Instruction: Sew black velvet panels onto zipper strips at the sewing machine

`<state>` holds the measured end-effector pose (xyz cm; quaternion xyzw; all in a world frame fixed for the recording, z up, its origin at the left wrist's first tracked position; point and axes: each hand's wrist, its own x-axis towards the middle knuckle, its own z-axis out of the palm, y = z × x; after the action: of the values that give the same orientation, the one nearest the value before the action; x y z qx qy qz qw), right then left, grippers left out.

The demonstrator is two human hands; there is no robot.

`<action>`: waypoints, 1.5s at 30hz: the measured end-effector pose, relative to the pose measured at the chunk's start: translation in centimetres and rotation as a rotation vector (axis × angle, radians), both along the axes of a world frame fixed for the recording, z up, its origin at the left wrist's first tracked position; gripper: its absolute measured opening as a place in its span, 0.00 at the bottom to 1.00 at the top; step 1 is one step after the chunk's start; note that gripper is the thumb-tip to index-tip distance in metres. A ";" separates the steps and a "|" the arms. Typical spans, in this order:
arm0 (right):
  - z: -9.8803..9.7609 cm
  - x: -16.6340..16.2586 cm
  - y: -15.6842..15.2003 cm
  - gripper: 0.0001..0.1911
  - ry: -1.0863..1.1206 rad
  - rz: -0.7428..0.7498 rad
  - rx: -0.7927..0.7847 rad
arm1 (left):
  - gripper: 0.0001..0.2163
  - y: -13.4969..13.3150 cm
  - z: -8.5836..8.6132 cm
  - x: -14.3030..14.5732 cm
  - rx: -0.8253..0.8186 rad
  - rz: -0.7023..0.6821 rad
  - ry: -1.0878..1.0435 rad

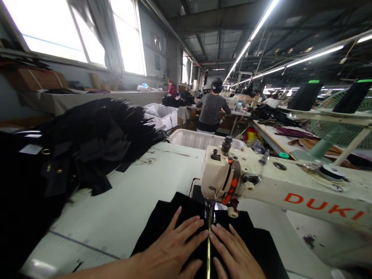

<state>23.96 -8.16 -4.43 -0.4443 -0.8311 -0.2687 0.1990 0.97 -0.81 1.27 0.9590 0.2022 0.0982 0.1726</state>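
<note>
A black fabric piece (158,226) lies flat on the pale sewing table (174,164), its far part at the needle area of the sewing machine (279,190). Down its middle runs 1 narrow gold strip (208,255), which looks like zipper teeth and leads straight toward the presser foot.

The left hand (171,250) rests palm down on the fabric, left of the strip; its fingers are spread and extended, the little finger standing well apart from the others, and the index fingertip reaches the strip's edge. The right hand (235,254) lies palm down on the other side, its fingers slightly spread and pointing forward and inward, the foremost tips just beside the strip. Neither hand appears to pinch anything.

The machine's arm comes in from the right, with "DUKI" in red letters and 1 spool (332,171) on top. A ruler-like scale marks the table's near left part, and a large heap of black pieces (110,128) covers its left side. Just past the table's far edge stands a white bin (200,135). To the right are 2 dark thread cones (305,97) and a green fan (325,147). Farther off, a person in a dark speckled top (213,107) sits facing away.
</note>
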 end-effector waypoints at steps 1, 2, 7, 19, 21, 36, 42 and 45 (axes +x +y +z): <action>-0.4 0.1 -0.1 0.20 -0.005 -0.012 -0.014 | 0.29 0.0 0.0 0.0 0.000 -0.003 -0.005; -0.7 0.3 -0.1 0.21 -0.002 -0.022 -0.031 | 0.29 0.0 0.0 -0.1 0.001 -0.006 -0.015; -1.3 0.7 -0.1 0.21 0.083 -0.014 -0.046 | 0.30 0.1 -0.1 -0.2 0.018 -0.027 -0.053; -1.0 0.7 0.3 0.19 0.016 0.012 0.026 | 0.31 0.1 0.5 -0.4 -0.009 -0.029 -0.032; -1.6 1.1 0.3 0.22 -0.002 0.013 -0.001 | 0.30 0.3 0.4 -0.3 -0.002 -0.036 -0.008; -1.6 1.4 0.4 0.22 -0.153 0.025 0.017 | 0.31 0.4 0.6 -0.5 0.071 -0.076 0.010; -1.8 1.6 0.6 0.22 -0.192 0.041 0.030 | 0.33 0.6 -0.1 -0.6 0.091 -0.082 -0.003; -1.7 1.6 0.7 0.21 -0.192 0.040 0.048 | 0.32 0.7 0.0 -0.6 0.143 -0.093 -0.025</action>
<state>25.55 -7.50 -6.16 -0.3948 -0.8485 -0.3259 0.1345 0.33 -0.14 1.23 0.9759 0.1480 0.1162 0.1107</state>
